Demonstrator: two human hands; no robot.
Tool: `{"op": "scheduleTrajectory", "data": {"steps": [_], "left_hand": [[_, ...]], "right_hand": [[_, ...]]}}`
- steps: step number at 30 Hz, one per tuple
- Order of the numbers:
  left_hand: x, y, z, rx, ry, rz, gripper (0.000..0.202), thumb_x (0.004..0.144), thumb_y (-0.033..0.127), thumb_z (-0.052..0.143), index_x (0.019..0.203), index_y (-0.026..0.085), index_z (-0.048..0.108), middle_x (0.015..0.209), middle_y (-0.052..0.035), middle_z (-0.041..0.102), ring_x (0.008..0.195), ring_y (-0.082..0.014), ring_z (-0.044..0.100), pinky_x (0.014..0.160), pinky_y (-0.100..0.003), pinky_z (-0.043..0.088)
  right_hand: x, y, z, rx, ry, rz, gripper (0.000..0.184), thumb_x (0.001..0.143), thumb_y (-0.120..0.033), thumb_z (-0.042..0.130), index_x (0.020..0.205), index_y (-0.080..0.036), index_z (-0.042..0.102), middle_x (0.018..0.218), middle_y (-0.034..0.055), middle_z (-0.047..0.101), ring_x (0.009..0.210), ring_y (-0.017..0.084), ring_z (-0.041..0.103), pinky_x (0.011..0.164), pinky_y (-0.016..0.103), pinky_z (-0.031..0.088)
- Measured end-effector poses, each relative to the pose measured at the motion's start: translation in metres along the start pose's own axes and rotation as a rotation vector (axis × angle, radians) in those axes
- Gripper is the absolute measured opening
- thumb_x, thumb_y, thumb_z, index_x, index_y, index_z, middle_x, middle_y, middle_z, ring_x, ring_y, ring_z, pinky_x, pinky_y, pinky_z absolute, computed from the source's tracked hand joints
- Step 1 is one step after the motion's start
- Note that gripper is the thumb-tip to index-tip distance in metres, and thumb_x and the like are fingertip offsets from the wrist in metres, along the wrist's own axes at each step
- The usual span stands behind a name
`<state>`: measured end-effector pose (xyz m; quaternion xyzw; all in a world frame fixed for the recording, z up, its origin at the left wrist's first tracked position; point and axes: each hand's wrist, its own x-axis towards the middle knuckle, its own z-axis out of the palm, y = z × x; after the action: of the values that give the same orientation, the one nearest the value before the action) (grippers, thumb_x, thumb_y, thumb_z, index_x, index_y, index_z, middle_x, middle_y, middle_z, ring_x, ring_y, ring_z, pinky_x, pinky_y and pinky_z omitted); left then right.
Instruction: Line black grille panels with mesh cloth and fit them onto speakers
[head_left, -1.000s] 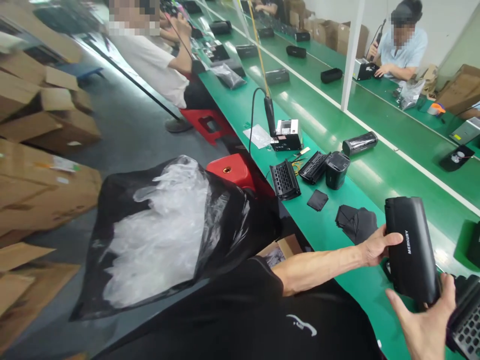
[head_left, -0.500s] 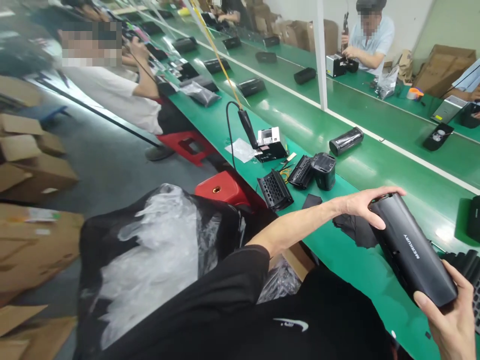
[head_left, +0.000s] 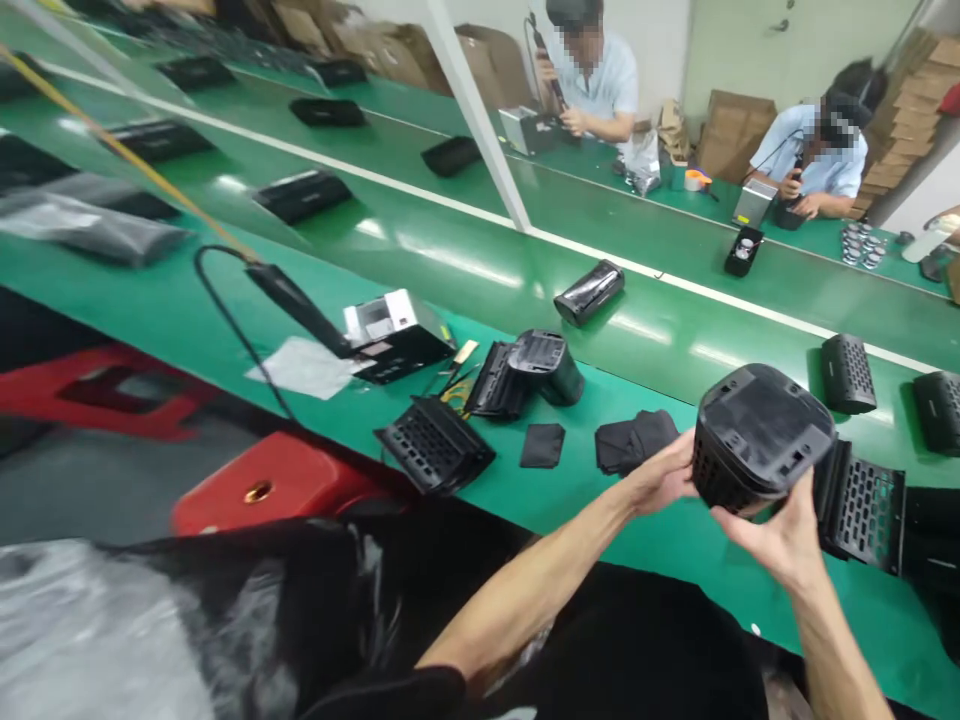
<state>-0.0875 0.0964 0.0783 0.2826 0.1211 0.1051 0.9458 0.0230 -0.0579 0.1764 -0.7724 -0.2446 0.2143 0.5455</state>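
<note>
Gripping a black case (head_left: pixel 761 430) from two sides: left hand (head_left: pixel 671 472) against its left flank, right hand (head_left: pixel 787 540) around the lower right, thumb across the front. Closed on the shell in both hands, by the look of it — cannot tell where the hidden fingertips press. Held this way, probably, because of a bulky, smooth shell: awkward for one palm, steadier between two, and tipped end-up for a clear view of the end face. Pointing that face upward and back toward the near side, with a strip of holed wall below it on the left. Running the long axis steeply down and away, strongly foreshortened. Held over the green bench (head_left: pixel 675 555); cannot tell about any contact at the lower end.

Just beside the left hand, a heap of black cloth pieces (head_left: pixel 637 440); farther left, a cloth square (head_left: pixel 542 447) — both on the bench top, perhaps for easy reach. Near the right hand, an open holed panel (head_left: pixel 874 510). Beyond the cloth, a second case (head_left: pixel 547 362), also end-up; farther left, a grille piece (head_left: pixel 435 445) and a metal-topped box (head_left: pixel 397 335) beside a corded screwdriver (head_left: pixel 296 305), likely hung by its yellow cord (head_left: pixel 150 185) to stay handy. Across the way, a seated co-worker (head_left: pixel 600 85) in light blue.
</note>
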Motion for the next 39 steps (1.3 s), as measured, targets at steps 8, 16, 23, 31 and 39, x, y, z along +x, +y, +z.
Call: {"op": "scheduleTrajectory", "data": {"steps": [8, 16, 23, 31, 39], "left_hand": [[-0.014, 0.071, 0.003, 0.78, -0.014, 0.229, 0.123, 0.052, 0.05, 0.102, 0.16, 0.031, 0.046, 0.16, -0.0115, 0.047, 0.145, -0.0381, 0.048, 0.123, -0.05, 0.037], [-0.022, 0.06, -0.005, 0.582, 0.081, 0.318, 0.102, 0.061, 0.049, 0.094, 0.151, 0.028, 0.049, 0.133, -0.008, 0.057, 0.116, -0.0267, 0.06, 0.099, -0.037, 0.051], [-0.016, 0.058, -0.008, 0.58, 0.072, 0.328, 0.1, 0.061, 0.05, 0.093, 0.149, 0.026, 0.052, 0.129, -0.0079, 0.061, 0.114, -0.0275, 0.061, 0.099, -0.038, 0.05], [-0.002, 0.063, -0.011, 0.697, 0.16, 0.098, 0.102, 0.059, 0.055, 0.094, 0.149, 0.024, 0.057, 0.14, -0.0099, 0.065, 0.129, -0.0343, 0.058, 0.11, -0.044, 0.047], [0.012, 0.05, -0.02, 0.41, 0.364, 0.141, 0.08, 0.06, 0.054, 0.094, 0.126, 0.015, 0.073, 0.112, -0.0102, 0.078, 0.111, -0.0314, 0.069, 0.106, -0.044, 0.05]], "right_hand": [[0.033, 0.004, -0.041, -0.894, -0.351, -0.505, 0.088, 0.079, -0.045, 0.064, 0.162, -0.029, 0.041, 0.134, 0.0167, 0.064, 0.117, 0.044, 0.063, 0.095, 0.064, 0.05], [0.019, 0.053, -0.066, -0.338, -0.212, -0.232, 0.112, 0.078, -0.067, 0.079, 0.168, -0.027, 0.026, 0.166, 0.0157, 0.039, 0.145, 0.042, 0.045, 0.111, 0.057, 0.045], [-0.002, 0.076, -0.059, -0.069, -0.063, -0.139, 0.093, 0.067, -0.056, 0.091, 0.146, -0.026, 0.054, 0.149, 0.0147, 0.057, 0.124, 0.037, 0.059, 0.102, 0.048, 0.048], [-0.002, 0.077, -0.053, 0.005, -0.103, 0.124, 0.088, 0.083, -0.068, 0.072, 0.156, -0.027, 0.046, 0.146, 0.0131, 0.057, 0.121, 0.035, 0.06, 0.1, 0.046, 0.049], [0.02, 0.049, -0.043, -0.221, -0.191, 0.171, 0.104, 0.08, -0.071, 0.076, 0.164, -0.029, 0.034, 0.156, 0.014, 0.048, 0.131, 0.039, 0.056, 0.106, 0.051, 0.049]]}}
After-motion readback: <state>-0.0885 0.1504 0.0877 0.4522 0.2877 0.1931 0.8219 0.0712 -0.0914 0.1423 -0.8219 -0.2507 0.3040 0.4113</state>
